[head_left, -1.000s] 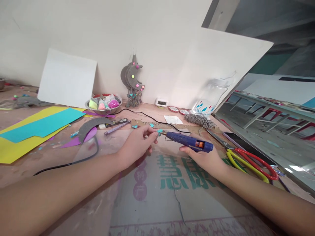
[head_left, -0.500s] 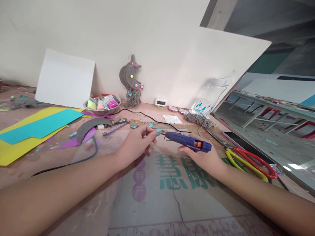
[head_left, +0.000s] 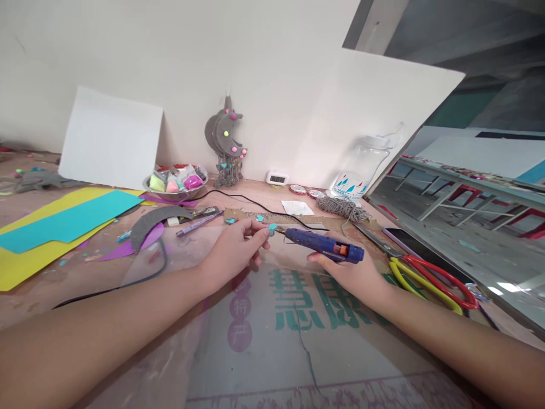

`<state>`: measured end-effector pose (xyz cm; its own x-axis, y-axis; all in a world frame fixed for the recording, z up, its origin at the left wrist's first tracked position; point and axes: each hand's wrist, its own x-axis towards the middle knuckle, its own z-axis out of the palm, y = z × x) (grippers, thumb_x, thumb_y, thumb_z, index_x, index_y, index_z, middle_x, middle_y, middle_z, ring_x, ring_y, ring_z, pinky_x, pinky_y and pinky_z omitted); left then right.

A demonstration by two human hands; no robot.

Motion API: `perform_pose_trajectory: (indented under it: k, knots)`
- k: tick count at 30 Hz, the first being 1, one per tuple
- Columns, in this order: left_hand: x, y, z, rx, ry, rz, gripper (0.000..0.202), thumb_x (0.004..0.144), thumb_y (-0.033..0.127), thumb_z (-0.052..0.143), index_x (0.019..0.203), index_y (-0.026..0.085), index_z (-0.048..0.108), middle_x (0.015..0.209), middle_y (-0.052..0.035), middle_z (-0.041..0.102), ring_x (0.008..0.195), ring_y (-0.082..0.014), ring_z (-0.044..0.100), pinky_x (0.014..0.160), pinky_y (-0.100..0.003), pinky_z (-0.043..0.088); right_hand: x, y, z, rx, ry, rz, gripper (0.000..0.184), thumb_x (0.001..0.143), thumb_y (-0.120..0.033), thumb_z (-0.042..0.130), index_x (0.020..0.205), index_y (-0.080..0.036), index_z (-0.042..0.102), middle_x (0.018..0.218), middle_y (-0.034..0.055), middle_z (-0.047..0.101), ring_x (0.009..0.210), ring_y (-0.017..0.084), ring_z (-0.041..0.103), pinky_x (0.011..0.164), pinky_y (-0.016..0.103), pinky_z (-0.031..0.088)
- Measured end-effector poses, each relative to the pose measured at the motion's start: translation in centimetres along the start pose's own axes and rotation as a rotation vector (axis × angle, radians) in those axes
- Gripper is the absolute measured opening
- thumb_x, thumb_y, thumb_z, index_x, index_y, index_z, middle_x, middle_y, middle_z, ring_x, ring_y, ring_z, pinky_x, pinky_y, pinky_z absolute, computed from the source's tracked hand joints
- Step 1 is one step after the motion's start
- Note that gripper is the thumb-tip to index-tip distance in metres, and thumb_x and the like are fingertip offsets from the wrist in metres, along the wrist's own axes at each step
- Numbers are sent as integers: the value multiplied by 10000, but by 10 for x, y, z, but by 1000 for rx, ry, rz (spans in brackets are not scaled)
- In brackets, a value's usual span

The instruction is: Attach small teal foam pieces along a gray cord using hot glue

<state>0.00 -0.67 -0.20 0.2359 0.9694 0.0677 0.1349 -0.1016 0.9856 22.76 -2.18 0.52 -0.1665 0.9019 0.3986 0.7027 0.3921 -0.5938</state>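
My left hand [head_left: 236, 251] pinches a small teal heart-shaped piece [head_left: 271, 228] between thumb and fingertips, just above the worktable. My right hand [head_left: 351, 272] is wrapped round a blue hot glue gun [head_left: 324, 245], whose nozzle points left and almost touches the teal piece. The gun's black cord [head_left: 238, 197] runs back across the table. Other small teal pieces [head_left: 259, 217] lie on a cardboard strip just behind my left hand.
Scissors with red and yellow handles [head_left: 430, 277] lie right of my right hand, beside a dark phone [head_left: 415, 245]. Grey yarn [head_left: 344, 208], a clear jar [head_left: 363, 165], a metal bowl of coloured clay [head_left: 175, 183], a grey moon ornament [head_left: 226, 142] and teal and yellow sheets [head_left: 59, 221] surround the work area.
Both hands, the glue gun and the teal piece stay together; the view has drifted slightly, with no clear change in grip.
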Motion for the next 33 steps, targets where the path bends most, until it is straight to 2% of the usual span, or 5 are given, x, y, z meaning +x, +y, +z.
perform_pose_trajectory:
  k: [14,22,27,30,33]
  knots:
    - [-1,2,0,-33,-5,-26,243,828,418,531,833,174,524,762,2,611,412,-42,525,353,-145,382,0,1,3,27,26,59,366,668,-495,691,858,-190,623,684,10,652,597,177,624,519,264,500]
    - [1,-1,0,-50,4,-4,272,816,447,538,834,176,526,755,6,607,416,-47,530,352,-149,378,-2,1,1,121,-65,11,326,736,-435,665,949,-190,635,858,57,698,787,216,667,704,326,538]
    - [2,-2,-1,-43,16,-9,276,818,450,536,838,175,523,771,3,616,418,-45,534,358,-152,384,-3,4,2,201,-62,14,352,728,-406,685,997,-192,612,950,71,701,879,234,668,787,365,537]
    - [1,-1,-1,-56,13,-22,251,830,427,524,828,176,510,776,8,611,416,-39,528,358,-149,382,-5,6,2,235,-71,12,347,744,-387,675,1020,-198,582,915,62,704,849,221,674,801,370,534]
    - [1,0,-1,-70,9,-37,237,838,411,520,816,176,498,778,10,606,423,-34,523,361,-142,382,-4,5,1,177,-72,-15,315,736,-399,677,959,-195,589,864,63,696,825,228,668,766,366,533]
